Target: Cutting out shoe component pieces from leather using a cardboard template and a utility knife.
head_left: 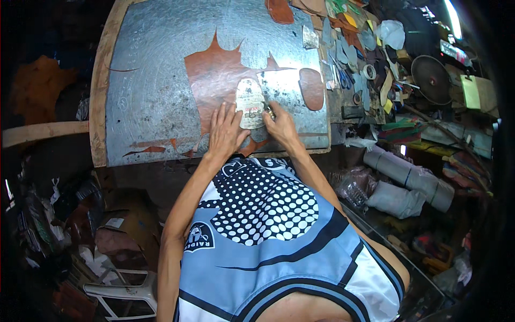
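Note:
A piece of reddish-brown leather (210, 75) with jagged, pointed edges lies on the scratched metal sheet of the worktable (155, 53). On its right part rests a pale, sole-shaped template (249, 96) with worn markings. My left hand (226, 127) lies flat, its fingers on the leather and its thumb side against the template's lower left edge. At the template's right edge, my right hand (280, 124) is closed around a short dark tool that looks like a small knife (270, 111); its tip is hard to make out. A rounded cut leather piece (311, 88) lies to the right.
Thin leather scraps (146, 151) lie near the table's front edge. Scissors (343, 79), a tape roll (369, 72) and several shoe-part patterns crowd the right side. A wooden strip (100, 91) borders the left edge. Grey rolls (410, 174) and a white plastic chair (120, 292) stand lower down.

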